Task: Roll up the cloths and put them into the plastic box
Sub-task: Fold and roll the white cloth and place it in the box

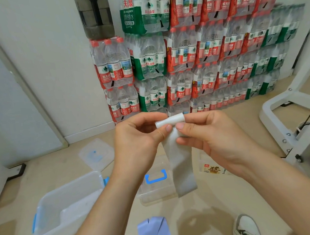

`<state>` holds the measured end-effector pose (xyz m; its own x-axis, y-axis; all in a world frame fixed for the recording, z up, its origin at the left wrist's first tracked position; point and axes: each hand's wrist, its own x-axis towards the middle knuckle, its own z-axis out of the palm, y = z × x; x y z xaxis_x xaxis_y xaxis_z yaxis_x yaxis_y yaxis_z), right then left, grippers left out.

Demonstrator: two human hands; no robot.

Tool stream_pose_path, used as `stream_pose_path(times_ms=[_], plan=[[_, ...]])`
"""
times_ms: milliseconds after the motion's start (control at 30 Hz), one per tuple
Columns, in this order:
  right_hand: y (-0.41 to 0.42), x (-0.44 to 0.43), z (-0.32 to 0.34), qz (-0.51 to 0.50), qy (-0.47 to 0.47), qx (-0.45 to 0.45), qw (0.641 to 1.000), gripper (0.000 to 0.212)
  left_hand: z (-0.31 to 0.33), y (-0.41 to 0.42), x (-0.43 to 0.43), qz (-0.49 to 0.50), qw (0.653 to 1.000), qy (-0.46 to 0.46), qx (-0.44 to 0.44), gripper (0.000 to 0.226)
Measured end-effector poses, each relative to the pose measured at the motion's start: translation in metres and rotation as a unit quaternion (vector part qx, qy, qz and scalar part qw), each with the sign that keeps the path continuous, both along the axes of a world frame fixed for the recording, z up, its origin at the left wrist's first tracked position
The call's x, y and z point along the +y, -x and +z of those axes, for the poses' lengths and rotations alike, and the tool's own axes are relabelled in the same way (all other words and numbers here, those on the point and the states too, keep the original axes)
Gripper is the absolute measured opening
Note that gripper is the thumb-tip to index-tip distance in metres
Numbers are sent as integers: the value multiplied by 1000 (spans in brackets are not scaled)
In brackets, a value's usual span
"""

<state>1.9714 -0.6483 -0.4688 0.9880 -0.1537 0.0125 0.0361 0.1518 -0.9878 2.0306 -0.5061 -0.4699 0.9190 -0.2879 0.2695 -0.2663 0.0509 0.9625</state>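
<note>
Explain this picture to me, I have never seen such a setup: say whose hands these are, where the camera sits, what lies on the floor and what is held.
There is no machine here. These are a person's two bare hands, filmed by one wide-angle camera worn on the head, looking forward and down. The left hand and the right hand pinch a white cloth; its top is rolled and the rest hangs down. On the floor lie a clear plastic box with blue latches, a smaller clear box, a loose lid, a lilac cloth and a labelled packet. Packs of water bottles stand stacked against the wall.
</note>
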Motion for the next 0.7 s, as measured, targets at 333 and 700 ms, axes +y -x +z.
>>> stream_pose_path(times_ms=[333,700], plan=[[-2,-10,2,-31,37,16,999,32,4,-4,11,-197,979,-45,26,54],[6,-19,11,101,34,51,993,47,12,5,17,-247,962,-112,-20,56]])
